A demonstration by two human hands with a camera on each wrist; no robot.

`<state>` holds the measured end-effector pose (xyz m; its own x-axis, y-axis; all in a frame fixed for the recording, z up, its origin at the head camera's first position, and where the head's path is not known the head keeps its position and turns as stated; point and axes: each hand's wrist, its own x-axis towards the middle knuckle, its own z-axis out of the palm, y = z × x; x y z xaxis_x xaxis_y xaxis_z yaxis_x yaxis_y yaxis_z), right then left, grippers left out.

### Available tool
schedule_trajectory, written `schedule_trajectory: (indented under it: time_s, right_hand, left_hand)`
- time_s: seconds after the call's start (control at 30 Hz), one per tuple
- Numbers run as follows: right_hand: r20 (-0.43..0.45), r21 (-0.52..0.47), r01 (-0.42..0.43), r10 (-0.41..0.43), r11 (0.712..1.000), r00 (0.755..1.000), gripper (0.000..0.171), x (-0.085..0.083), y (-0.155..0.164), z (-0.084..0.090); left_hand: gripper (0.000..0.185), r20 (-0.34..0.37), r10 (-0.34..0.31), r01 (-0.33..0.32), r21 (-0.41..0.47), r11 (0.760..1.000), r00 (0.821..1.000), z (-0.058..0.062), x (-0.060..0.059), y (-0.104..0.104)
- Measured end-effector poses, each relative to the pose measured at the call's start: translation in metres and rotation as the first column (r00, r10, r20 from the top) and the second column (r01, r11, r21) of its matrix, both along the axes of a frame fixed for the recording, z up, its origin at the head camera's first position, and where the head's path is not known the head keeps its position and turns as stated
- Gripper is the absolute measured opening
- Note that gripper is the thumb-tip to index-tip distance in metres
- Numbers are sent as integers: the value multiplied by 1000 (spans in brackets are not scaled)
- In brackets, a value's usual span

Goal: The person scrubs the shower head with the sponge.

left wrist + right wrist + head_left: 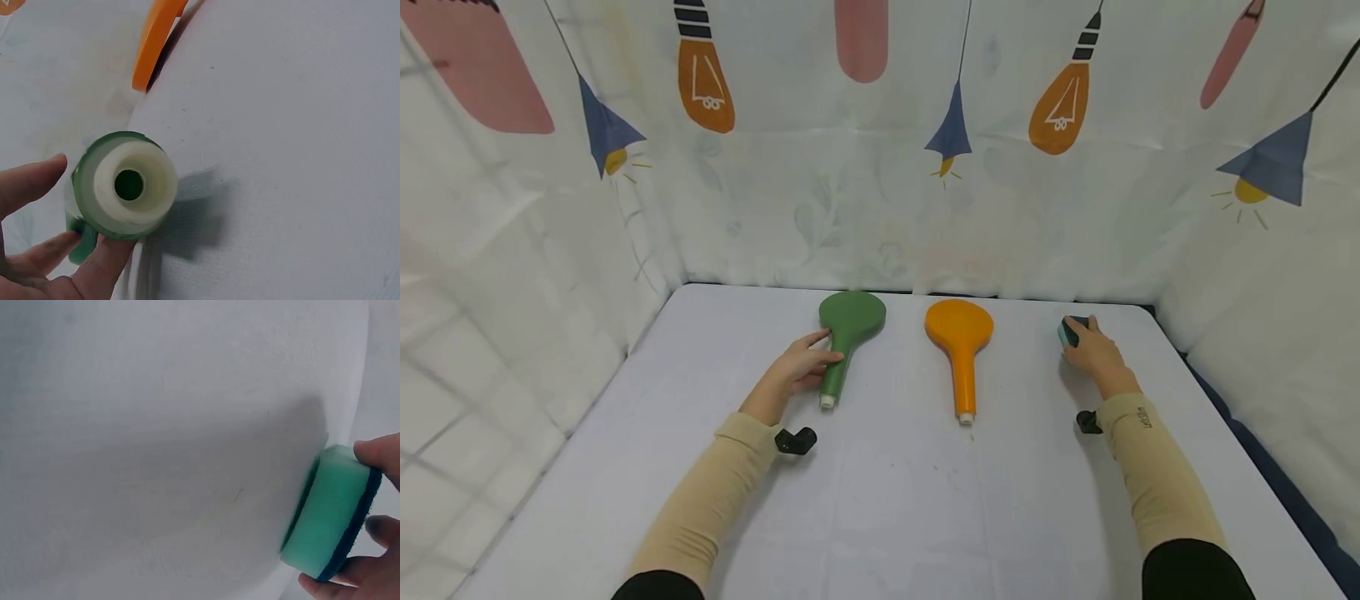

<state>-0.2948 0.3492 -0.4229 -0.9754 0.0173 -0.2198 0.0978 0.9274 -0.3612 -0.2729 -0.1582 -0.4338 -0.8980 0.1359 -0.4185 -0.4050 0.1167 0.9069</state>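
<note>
My left hand (800,367) is at the handle of a green shower head (852,312), which lies with its round head toward the back. Its thumb and fingers reach around the handle from the left. In the left wrist view the pale hollow connector (153,187) at the handle's end faces the camera. My right hand (1096,354), farther right, pinches a sponge (328,515) with a light green body and dark scouring side. In the right wrist view the sponge stands on its edge, close to the white surface. An orange shower head (959,325) lies between the hands, touched by neither.
The white table (895,500) spreads under everything, with small specks near its middle. Behind it hangs a pale curtain (865,208) printed with lamps and bulbs, and similar sheets close off both sides. Dark blue cloth (1262,450) shows past the right edge.
</note>
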Motion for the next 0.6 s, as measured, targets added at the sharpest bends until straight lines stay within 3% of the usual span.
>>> schedule_trajectory:
  time_s: [0.27,0.6]
  right_hand:
    - [-91,-11,-17,16,1000,996,66,3,4,-1]
    - [-176,8,-69,69,998,982,62,6,-3,0]
  left_hand:
    - [81,-57,47,-48,-16,999,997,-6,1,-4]
    - [74,-119,111,-120,-72,990,987,-2,0,-8]
